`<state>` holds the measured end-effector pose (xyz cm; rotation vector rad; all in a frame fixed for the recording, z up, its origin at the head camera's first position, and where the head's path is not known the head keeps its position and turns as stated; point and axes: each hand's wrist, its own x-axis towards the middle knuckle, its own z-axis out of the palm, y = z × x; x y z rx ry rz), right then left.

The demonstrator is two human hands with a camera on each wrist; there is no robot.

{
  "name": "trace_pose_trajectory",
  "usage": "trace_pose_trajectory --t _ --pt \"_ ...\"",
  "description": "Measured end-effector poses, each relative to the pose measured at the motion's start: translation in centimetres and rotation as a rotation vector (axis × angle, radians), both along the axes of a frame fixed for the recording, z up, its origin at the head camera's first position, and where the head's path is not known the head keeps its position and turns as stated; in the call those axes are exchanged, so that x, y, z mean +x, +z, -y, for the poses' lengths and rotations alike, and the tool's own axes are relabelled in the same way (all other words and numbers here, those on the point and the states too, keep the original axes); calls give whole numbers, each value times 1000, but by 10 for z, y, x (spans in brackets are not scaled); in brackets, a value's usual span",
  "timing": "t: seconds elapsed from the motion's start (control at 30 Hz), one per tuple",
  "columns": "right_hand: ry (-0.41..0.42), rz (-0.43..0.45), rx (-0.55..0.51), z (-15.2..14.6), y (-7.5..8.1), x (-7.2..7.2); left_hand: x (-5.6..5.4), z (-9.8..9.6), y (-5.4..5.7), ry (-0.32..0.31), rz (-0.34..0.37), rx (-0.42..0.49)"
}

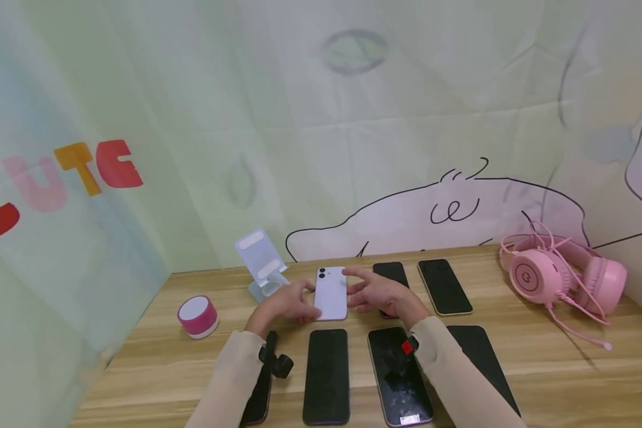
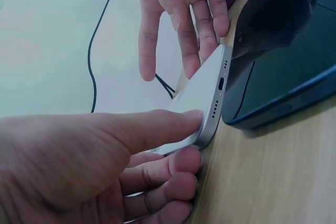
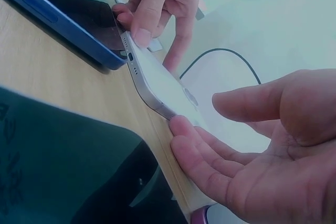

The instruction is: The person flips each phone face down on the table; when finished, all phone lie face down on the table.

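A pale lavender smartphone [image 1: 330, 297] lies face down on the wooden table, camera lenses at its far left corner. My left hand [image 1: 290, 302] pinches its left edge, thumb [image 2: 184, 123] on the back near the charging-port end and fingers curled along the side. Opposite, my right hand [image 1: 377, 291] has its fingertips [image 3: 181, 125] right at the phone's right edge. Its thumb [image 3: 247, 103] is raised off the phone, and the fingers are loosely extended.
Several dark phones lie around: one in front [image 1: 326, 377], one by the right wrist [image 1: 398, 374], one at back right [image 1: 445, 286]. A phone stand [image 1: 261, 258] and a pink-and-white cylinder [image 1: 198, 317] are on the left. Pink headphones [image 1: 559, 276] sit far right.
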<state>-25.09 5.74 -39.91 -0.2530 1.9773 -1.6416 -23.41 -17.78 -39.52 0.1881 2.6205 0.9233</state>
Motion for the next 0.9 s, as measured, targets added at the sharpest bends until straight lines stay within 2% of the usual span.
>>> trace_pose_trajectory --t 0.2,0.37,0.5,0.63,0.77,0.9 --pt "-12 -15 10 -11 -2 3 -1 -7 0 -30 -6 -1" --pt "-16 -28 11 -25 -3 6 -4 -19 2 -48 -12 -22" --pt "-23 -48 20 -36 0 4 -7 -32 4 -83 -58 -77" --pt "-25 -63 51 -45 2 2 -9 -43 4 -92 -69 -126" --pt "-17 -86 88 -54 4 -1 -12 -50 5 -76 -63 -151" --pt "-17 -97 119 -63 6 -3 -18 -57 6 -103 -92 -141"
